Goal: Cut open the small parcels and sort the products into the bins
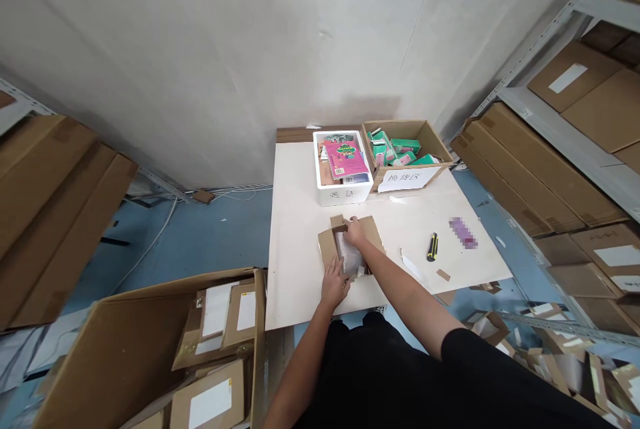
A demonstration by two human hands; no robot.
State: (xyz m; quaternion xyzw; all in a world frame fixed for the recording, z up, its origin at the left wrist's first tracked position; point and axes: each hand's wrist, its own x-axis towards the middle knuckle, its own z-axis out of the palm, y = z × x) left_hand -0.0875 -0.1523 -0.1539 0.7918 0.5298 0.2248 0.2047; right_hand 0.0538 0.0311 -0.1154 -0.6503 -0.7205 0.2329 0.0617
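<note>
Your left hand [334, 282] lies on the carton's [327, 246] near edge, but I cannot tell its grip. Your right hand [354, 230] is closed on the far flap. The carton sits open mid-bench [295, 269] with a plastic packet [349, 257] inside, and a knife [433, 246] lies apart on the right.

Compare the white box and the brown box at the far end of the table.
The white box is thick-walled, foam-like; the brown box is thin cardboard. The white box holds a pink packet; the brown box, small green packs. The brown box bears a paper label; the white box has marks on its wall itself. Both are open-topped, side by side.
</note>
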